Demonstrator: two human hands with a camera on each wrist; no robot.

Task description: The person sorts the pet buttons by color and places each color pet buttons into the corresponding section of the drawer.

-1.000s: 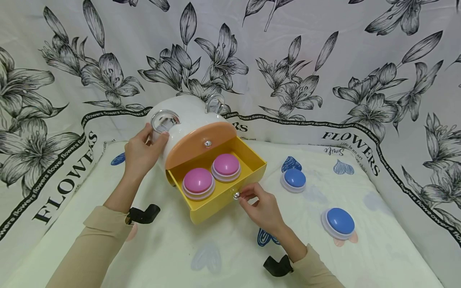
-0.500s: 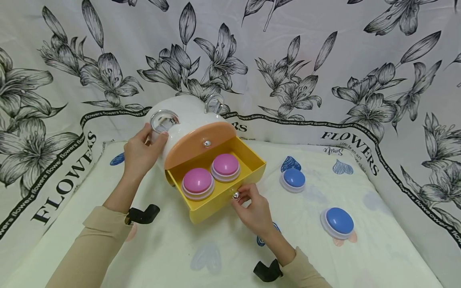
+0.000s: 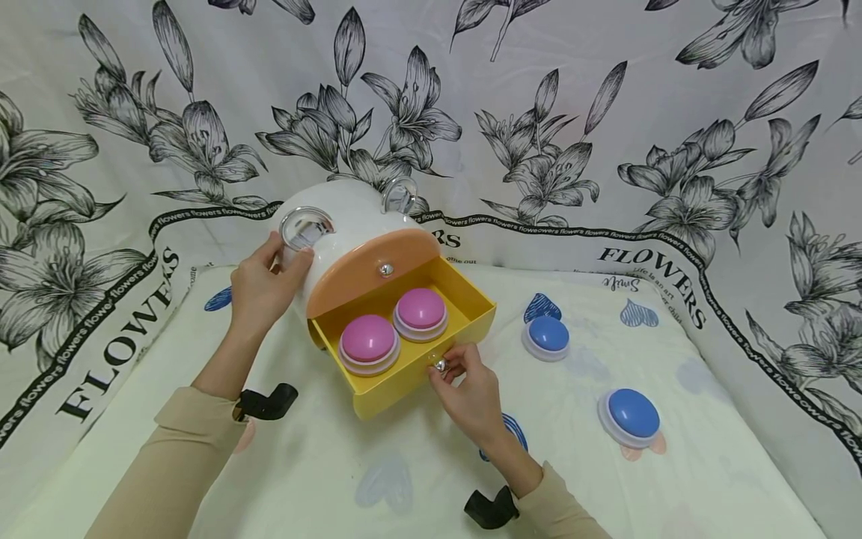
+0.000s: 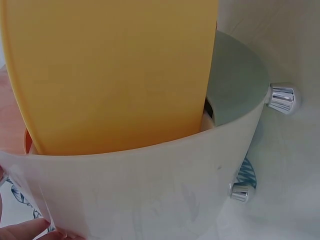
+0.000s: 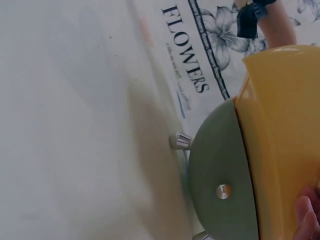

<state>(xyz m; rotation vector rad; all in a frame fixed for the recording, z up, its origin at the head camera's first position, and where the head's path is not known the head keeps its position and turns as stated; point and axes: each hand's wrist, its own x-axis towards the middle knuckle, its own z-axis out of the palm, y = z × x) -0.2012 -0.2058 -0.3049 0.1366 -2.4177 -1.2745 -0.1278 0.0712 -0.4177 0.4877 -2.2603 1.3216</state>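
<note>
A rounded white drawer box [image 3: 350, 217] stands at centre-left in the head view, with chrome rings on top and an orange top drawer [image 3: 377, 273]. Its yellow drawer [image 3: 465, 329] is pulled well out. Inside sit two pink dome buttons with white bases, a nearer one [image 3: 369, 338] and a farther one [image 3: 420, 308]. My left hand [image 3: 266, 284] grips the box's left side, thumb in front below the chrome ring [image 3: 304, 227]. With thumb and fingers, my right hand [image 3: 468, 393] pinches the silver knob [image 3: 441, 365] on the yellow drawer's front.
Two blue dome buttons, a farther one [image 3: 548, 337] and a nearer one [image 3: 631, 416], rest on the pale patterned cloth [image 3: 323, 479] to the right. A green drawer [image 5: 220, 170] shows under the yellow one in the right wrist view. Flower-printed fabric [image 3: 539, 150] hangs behind.
My right hand has shifted a little left, its fingers closing more around the knob. The left hand, the box and the pink buttons have stayed practically still.
</note>
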